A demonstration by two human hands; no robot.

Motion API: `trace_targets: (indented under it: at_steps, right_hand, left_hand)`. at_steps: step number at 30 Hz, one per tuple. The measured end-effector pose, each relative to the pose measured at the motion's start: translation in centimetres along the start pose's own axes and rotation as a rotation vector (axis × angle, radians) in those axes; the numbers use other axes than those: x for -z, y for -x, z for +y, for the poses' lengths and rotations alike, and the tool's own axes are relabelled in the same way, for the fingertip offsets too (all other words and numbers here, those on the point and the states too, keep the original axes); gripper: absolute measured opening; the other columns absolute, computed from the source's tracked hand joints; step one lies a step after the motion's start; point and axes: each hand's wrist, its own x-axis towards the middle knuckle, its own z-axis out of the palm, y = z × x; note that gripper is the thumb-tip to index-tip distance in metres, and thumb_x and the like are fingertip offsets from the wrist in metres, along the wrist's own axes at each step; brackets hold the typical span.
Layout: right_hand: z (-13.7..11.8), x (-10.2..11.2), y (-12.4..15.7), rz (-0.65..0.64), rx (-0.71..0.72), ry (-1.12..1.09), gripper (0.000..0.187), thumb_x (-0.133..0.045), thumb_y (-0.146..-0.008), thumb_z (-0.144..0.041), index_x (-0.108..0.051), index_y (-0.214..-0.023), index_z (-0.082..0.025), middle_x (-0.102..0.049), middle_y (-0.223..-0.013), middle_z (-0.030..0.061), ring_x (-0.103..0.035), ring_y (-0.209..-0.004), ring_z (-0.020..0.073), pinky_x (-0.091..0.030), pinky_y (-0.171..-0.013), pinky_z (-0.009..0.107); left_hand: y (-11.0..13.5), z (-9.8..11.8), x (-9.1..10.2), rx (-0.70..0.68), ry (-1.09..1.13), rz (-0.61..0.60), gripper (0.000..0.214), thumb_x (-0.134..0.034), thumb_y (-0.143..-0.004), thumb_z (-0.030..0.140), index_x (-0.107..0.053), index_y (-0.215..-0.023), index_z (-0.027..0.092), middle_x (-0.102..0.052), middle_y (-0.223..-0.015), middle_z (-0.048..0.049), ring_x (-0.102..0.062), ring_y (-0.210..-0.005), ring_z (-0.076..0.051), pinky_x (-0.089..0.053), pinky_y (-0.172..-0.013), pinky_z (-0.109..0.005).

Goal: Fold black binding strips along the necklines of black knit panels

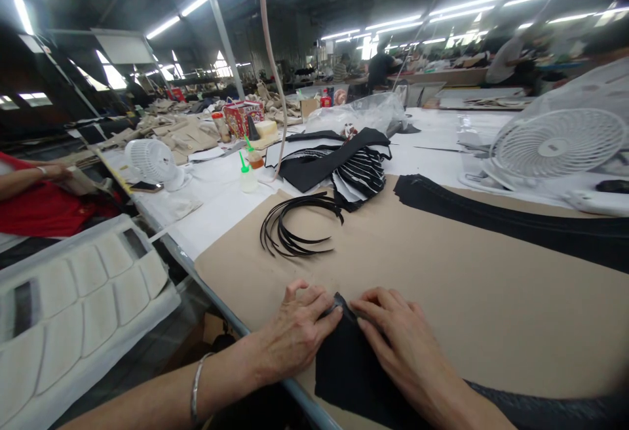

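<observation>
A black leather-like piece (354,364) lies at the front edge of the table, its narrow top end between my two hands. My left hand (299,328) pinches the left side of that end, thumb stretched along the edge and the other fingers curled. On the opposite side, my right hand (400,332) has its thumb and forefinger closed on the same end. The fingertips of both hands nearly meet at the tip. Just beyond them lies a loose bundle of thin black curved strips (299,227). A long black curved piece (472,207) stretches away at the right.
Brown paper (491,299) covers the near tabletop. Farther back are a stack of black cut pieces (344,161), two small glue bottles (246,177), a small white fan (152,160) and a larger one (555,145). Pale panels (88,292) stand left, near a person in red (44,200).
</observation>
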Motion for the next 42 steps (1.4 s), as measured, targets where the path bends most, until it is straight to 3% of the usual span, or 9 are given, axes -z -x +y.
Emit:
trace_targets:
  at_steps: [11, 42]
  right_hand:
    - [-0.3, -1.0, -0.4, -0.038, -0.089, -0.075, 0.035, -0.044, -0.089, -0.013, -0.066, -0.113, -0.026, -0.062, -0.112, 0.0067, -0.053, -0.106, 0.0240, -0.038, -0.088, 0.044]
    - [-0.7, -2.1, -0.1, 0.044, 0.086, 0.174, 0.049, -0.043, -0.079, -0.003, -0.060, -0.118, -0.025, -0.061, -0.110, 0.0052, -0.050, -0.096, 0.0232, -0.030, -0.082, 0.042]
  left_hand:
    - [0.0, 0.1, -0.3, 0.010, 0.013, 0.025, 0.027, -0.048, -0.093, 0.016, -0.054, -0.119, 0.020, -0.063, -0.103, -0.0036, -0.052, -0.105, -0.017, -0.023, -0.099, -0.039]
    - [0.7, -0.3, -0.4, -0.017, -0.050, 0.008, 0.035, -0.048, -0.091, 0.016, -0.051, -0.126, 0.018, -0.065, -0.106, -0.0047, -0.050, -0.111, -0.019, -0.022, -0.102, -0.041]
